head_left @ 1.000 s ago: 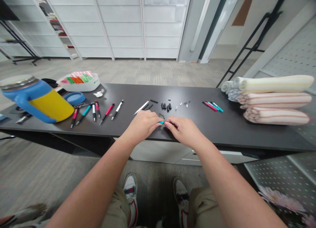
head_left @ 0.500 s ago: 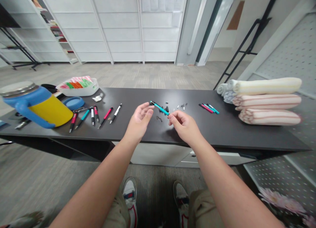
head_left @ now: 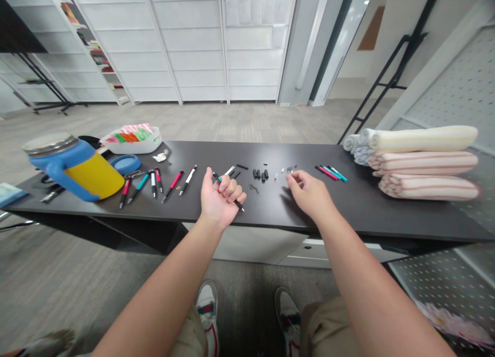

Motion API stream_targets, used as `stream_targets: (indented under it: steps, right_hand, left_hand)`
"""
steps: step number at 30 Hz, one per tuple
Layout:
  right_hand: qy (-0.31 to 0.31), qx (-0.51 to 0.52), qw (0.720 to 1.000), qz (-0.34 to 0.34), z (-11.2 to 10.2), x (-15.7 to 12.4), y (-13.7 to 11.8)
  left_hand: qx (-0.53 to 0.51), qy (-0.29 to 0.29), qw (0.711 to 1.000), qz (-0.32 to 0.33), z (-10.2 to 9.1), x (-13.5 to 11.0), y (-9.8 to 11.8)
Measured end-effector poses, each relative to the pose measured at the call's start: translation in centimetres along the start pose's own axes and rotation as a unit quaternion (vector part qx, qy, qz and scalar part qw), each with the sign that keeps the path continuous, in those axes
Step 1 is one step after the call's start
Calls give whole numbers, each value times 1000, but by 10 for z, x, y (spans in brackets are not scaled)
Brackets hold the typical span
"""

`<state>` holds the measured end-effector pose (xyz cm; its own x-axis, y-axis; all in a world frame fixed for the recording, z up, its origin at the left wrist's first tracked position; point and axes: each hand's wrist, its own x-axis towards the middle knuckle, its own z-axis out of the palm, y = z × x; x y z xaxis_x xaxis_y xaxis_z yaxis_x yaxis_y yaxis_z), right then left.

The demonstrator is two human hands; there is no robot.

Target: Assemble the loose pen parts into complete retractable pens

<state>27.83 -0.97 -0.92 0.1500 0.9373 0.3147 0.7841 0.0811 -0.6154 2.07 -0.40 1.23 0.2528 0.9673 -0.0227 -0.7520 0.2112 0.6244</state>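
Note:
My left hand (head_left: 218, 200) is turned palm up, its fingers curled around a pen (head_left: 240, 206). The pen's tip and dark grip stick out at the lower right; a teal bit shows near the thumb, and the middle is hidden by the fingers. My right hand (head_left: 311, 192) is at the small metal pieces (head_left: 291, 168), thumb and forefinger pinched together; what is between them is too small to make out. Left of that hand lie black grip sleeves (head_left: 260, 174), small brown springs or screws (head_left: 254, 188) and thin black and white tubes (head_left: 236, 170).
Several assembled pens (head_left: 172, 186) lie to the left, beside a blue and yellow mug (head_left: 87, 171). A white basket (head_left: 150, 145) holds colourful packets. Pink and teal pen barrels (head_left: 331, 172) lie to the right, near rolled towels (head_left: 429, 164). All are on the dark table (head_left: 356, 207).
The pen went from between both hands into my left hand's curled fingers. My right hand let go of it and moved right to the small metal pieces. The view shifted slightly.

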Motion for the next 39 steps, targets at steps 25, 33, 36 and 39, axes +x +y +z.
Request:
stream_targets:
  steps: [25, 33, 36, 39]
  right_hand:
    - [17, -86, 986, 141, 6, 77, 34]
    - [47, 164, 975, 140, 1, 39, 33]
    - [34, 254, 959, 118, 3, 6, 17]
    - [-35, 302, 948, 96, 9, -24, -13]
  left_hand:
    - [-79, -16, 996, -27, -7, -3, 1]
    - [-95, -8, 995, -3, -5, -1, 0]
    - [-83, 4, 997, 1, -6, -1, -1]
    - [-75, 10, 997, 19, -8, 0, -2]
